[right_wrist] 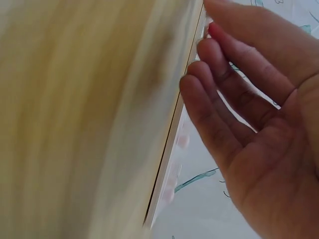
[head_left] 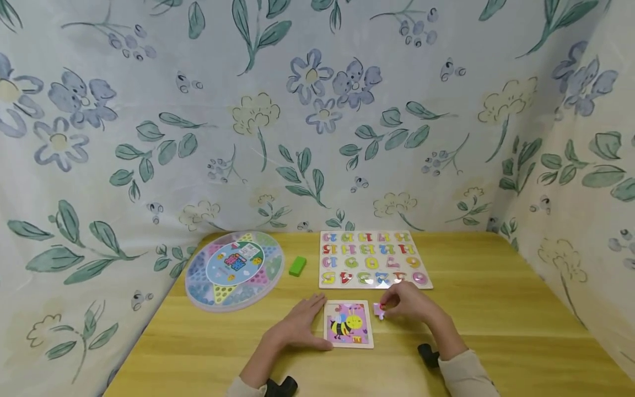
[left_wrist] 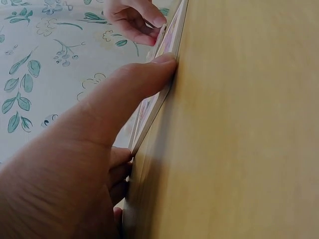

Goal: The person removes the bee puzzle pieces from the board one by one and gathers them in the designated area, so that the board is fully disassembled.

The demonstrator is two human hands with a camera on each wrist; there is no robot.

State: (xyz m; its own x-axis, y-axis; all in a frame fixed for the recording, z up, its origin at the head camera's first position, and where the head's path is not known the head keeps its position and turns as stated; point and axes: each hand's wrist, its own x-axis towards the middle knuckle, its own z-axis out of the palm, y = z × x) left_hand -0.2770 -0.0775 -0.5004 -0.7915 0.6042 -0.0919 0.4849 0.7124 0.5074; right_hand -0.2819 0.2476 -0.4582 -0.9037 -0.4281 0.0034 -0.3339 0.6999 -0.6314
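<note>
In the head view, a small square jigsaw puzzle (head_left: 348, 325) with a yellow bee on pink lies in a light wooden frame. My left hand (head_left: 299, 326) rests along its left side, fingers extended at the upper left corner and thumb at the lower edge. The left wrist view shows that thumb (left_wrist: 162, 67) touching the frame's edge. Just right of the frame, my right hand (head_left: 408, 302) pinches a pink jigsaw piece (head_left: 379, 310) between thumb and fingertips. In the right wrist view the right hand (right_wrist: 264, 99) hides most of the piece.
Behind the puzzle lies a board of colourful numbers (head_left: 374, 260). A green block (head_left: 297, 266) sits to its left, beside a round Chinese checkers board (head_left: 235, 270). All are on the wooden table (head_left: 496, 320), with a flowered cloth (head_left: 317, 165) hanging behind.
</note>
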